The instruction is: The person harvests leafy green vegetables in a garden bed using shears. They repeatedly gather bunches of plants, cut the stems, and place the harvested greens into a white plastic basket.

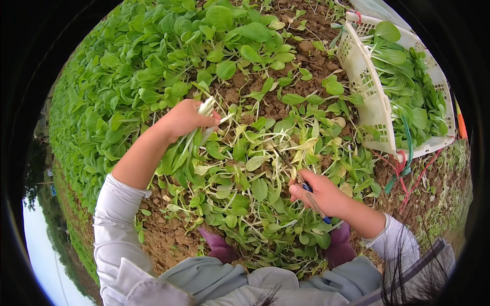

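My left hand (189,120) is closed around a bunch of leafy greens (206,107). Their cut white stem ends poke up past my thumb, and the leaves hang below my palm. Lower and to the right, my right hand (320,193) grips a slim tool (307,187) with blue parts on its handle. Its thin dark end points up and left over the loose leaves; I cannot make out its exact kind. Between and below both hands lies a heap of trimmed leaves (260,188), some yellowed, with pale stems among them.
Dense greens (127,86) grow to the left and far side. A white plastic crate (368,84) full of picked greens stands tilted at the right, with red and green cords (403,168) tied to it. Purple boots (341,246) flank the leaf heap. Brown soil (173,229) shows through.
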The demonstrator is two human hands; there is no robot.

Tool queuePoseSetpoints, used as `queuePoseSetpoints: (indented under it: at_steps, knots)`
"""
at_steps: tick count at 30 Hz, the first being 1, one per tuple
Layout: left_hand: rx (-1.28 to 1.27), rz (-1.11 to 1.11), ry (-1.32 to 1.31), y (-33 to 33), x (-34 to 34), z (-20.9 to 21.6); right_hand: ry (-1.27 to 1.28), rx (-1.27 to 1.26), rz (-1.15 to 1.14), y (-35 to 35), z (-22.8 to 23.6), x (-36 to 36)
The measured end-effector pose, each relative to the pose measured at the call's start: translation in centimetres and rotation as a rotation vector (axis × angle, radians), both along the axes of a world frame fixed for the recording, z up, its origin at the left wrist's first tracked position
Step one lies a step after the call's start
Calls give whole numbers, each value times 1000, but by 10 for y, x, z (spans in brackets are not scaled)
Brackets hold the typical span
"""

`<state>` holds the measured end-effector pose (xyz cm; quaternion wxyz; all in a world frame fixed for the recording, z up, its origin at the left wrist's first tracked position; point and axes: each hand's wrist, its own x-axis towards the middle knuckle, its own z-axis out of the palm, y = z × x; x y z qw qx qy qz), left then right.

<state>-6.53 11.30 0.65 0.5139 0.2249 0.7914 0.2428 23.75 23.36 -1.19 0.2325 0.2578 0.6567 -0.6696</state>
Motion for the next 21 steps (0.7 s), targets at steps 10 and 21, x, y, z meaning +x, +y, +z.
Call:
queuePoseSetpoints:
  at_steps: [10,21]
  knots:
    - [120,246,-474,-21,95,-17,-76,31,104,-11,-4,-8]
    - [434,696,-648,-24,76,-32,-57,-194,-304,6,-2,-10]
